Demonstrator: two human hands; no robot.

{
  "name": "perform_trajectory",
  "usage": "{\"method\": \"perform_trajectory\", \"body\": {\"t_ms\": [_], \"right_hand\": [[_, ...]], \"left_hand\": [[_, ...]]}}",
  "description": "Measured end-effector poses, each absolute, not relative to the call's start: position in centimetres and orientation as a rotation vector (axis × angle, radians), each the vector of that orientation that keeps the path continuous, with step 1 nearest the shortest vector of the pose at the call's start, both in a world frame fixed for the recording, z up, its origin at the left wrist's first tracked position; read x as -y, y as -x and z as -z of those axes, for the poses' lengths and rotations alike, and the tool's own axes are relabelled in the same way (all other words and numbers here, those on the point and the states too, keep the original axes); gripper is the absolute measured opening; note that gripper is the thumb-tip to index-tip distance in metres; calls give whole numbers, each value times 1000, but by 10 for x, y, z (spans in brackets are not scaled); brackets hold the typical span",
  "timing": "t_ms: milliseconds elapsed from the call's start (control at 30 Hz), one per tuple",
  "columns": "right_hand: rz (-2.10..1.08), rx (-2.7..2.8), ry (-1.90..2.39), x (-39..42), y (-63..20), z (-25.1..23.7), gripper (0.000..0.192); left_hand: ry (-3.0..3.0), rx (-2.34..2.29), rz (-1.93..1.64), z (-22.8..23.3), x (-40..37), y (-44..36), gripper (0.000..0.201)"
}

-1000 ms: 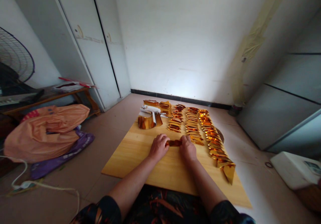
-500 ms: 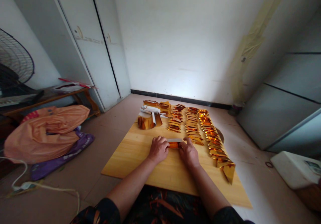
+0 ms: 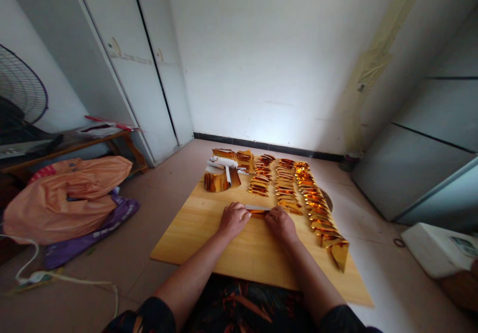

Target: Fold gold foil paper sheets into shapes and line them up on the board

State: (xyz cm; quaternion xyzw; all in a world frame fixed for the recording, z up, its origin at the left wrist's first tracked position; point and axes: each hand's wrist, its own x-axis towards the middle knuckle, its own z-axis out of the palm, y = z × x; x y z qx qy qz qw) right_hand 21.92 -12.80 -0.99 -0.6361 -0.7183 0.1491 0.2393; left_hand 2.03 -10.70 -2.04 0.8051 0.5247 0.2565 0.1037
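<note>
On the wooden board (image 3: 209, 243), the left hand (image 3: 232, 219) and right hand (image 3: 281, 223) pinch the two ends of a gold foil strip (image 3: 257, 210), each closed on it. A second ago the strip lay flat and gold-side up; now its white edge is turned up, so a fold looks underway. Rows of folded gold pieces (image 3: 298, 193) lie far right.

Small gold foil strip (image 3: 257, 210), narrow, partly folded with silvery-white upper edge showing, lies flat and crosswise on the wooden board (image 3: 209, 238), mid-board.
</note>
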Motion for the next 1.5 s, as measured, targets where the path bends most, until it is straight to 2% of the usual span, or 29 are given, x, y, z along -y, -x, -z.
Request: {"method": "perform_trajectory", "body": {"t_ms": [333,700,1167,1267,1500], "right_hand": [[-448,1881,2093,116,-212,-5,17],[-397,1924,2147,114,-209,-3,18],[-377,1942,2166,114,-207,-5,14],[-348,1925,2179,116,-206,-4,12],[-94,2032,2055,128,-194,4,16]], "left_hand": [[-2363,-1786,-619,13,105,-24,20],[-2399,-1871,-480,9,103,-23,25],[-2401,-1948,-449,6,108,-28,11],[-2483,-1892,-501,6,109,-29,7],[-2765,-1428,-538,17,102,-33,21]]}}
